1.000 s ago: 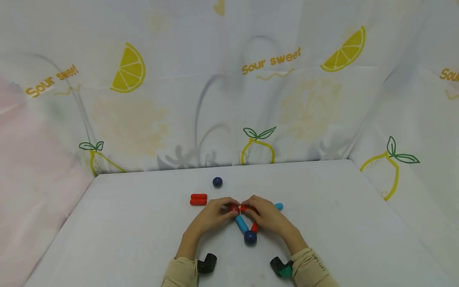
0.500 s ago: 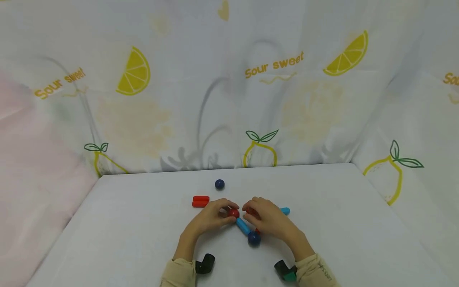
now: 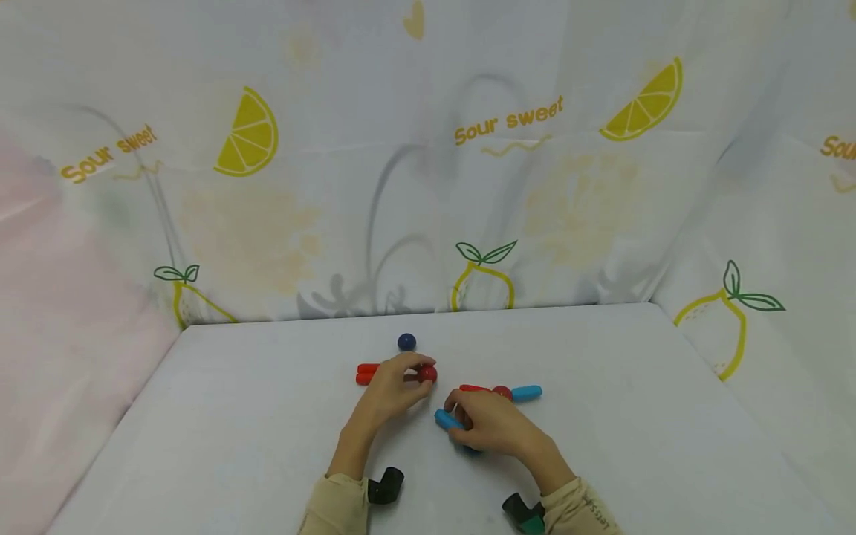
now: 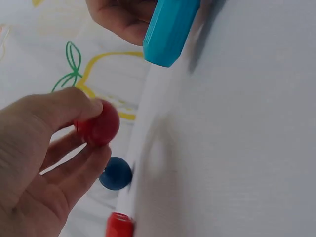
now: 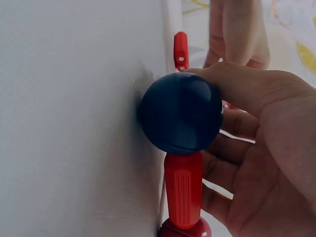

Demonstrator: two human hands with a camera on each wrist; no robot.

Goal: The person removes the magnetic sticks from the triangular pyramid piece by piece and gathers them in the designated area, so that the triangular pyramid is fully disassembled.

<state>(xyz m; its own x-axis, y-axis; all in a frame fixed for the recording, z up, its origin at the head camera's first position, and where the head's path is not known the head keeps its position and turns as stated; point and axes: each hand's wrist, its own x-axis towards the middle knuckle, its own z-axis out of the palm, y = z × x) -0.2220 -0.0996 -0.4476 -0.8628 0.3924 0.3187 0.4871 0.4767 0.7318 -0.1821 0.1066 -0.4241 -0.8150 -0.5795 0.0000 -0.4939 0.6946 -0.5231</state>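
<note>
My left hand (image 3: 391, 388) pinches a red ball (image 4: 100, 123) between thumb and fingers, apart from the other pieces. The right hand (image 3: 498, 421) grips a light blue stick (image 3: 443, 417), whose far end sticks out past the fingertips. A dark blue ball (image 5: 181, 113) sits at the near end of that stick, mostly hidden under the hand in the head view. From this ball a red stick (image 5: 183, 190) runs to another red ball (image 5: 186, 229). Beyond the right hand, a second red stick (image 3: 471, 388) and a second light blue stick (image 3: 527, 393) meet that red ball.
Two red sticks (image 3: 367, 369) lie side by side left of the left hand, partly covered by it. A loose dark blue ball (image 3: 406, 342) rests farther back on the white table (image 3: 267, 416). Behind stands a lemon-print curtain (image 3: 374, 186).
The left hand has drawn the red ball away from the light blue stick, back and to the left. My right hand has left the farther red stick and come down onto the nearer light blue stick.
</note>
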